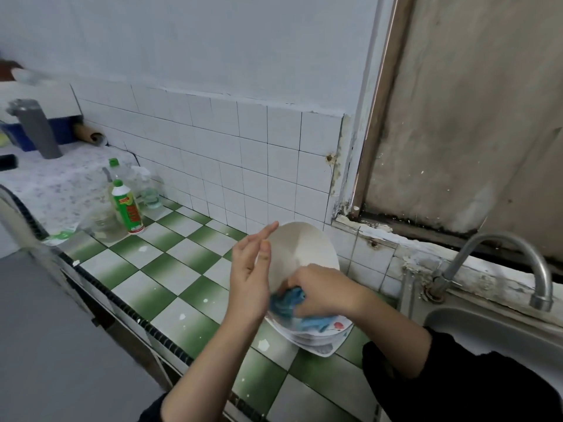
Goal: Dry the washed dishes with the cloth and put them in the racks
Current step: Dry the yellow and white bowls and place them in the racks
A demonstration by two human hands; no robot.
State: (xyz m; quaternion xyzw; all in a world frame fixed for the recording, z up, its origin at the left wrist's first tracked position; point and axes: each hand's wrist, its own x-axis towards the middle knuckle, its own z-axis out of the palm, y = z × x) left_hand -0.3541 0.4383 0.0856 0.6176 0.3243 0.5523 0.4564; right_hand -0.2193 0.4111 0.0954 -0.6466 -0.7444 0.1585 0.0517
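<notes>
Small kitchen corner, white wall tiles above a green-and-white checked counter [158,269], steel sink [487,330] off to the right under a curved tap [502,257]. Over the counter near the sink, a white plate [301,248] stood up on edge, face turned toward the camera, lower rim down at a stack of plates [320,342] lying flat beneath. Steadied at its left rim by the left hand [249,269], fingers straight and pointing up, thumb laid on the face; no curl visible there, so a propping grip rather than a clamp. Worked at the bottom by the right hand [323,290], grip curled tight on a bunched blue cloth [286,303] and pressing it against the lower part of the face, a tail of cloth trailing onto the top of the stack. Probably mid-wipe, upper face not yet reached: from the right grip, bare plate lying up and slightly left, so likely a sweep upward along the face, with the left propping the rim against tipping. Right hand nearer the wiping, left nearer the rim for a carry afterwards. Sink basin only partly in frame, contents not visible. By the wall to the left, a green-capped soap bottle [126,208] among clear bottles [146,187]. No rack plainly in view; direction of the put-away impossible to tell.
</notes>
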